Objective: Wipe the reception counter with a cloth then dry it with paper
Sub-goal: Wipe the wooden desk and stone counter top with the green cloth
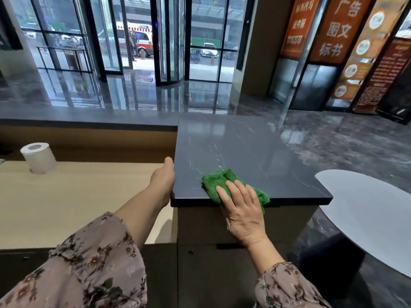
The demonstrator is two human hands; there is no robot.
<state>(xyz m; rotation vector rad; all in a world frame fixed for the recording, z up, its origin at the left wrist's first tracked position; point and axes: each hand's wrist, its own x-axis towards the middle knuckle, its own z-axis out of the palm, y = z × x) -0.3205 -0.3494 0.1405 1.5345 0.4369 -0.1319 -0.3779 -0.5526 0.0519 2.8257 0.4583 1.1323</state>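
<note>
Cannot tell grip of left hand (162,181), fingers hidden at left edge of worktop (240,147); presses green cloth (214,182) at its near edge with right hand (243,210), fingers straight.

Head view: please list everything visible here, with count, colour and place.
cloth: one, green, near edge of the counter, under the right hand
counter: one, dark grey veined stone, centre
paper roll: one, white, upright on the desk, far left
desk: one, pale wood, lower, left of the counter
table: one, white rounded top, right
signs: several, orange and brown, upper right
glass doors: dark frames, back centre
van: one, white with red, outside the doors
sleeves: two, floral, bottom
left hand: one, against the counter's left edge, grip hidden
right hand: one, flat on the cloth, fingers straight
</note>
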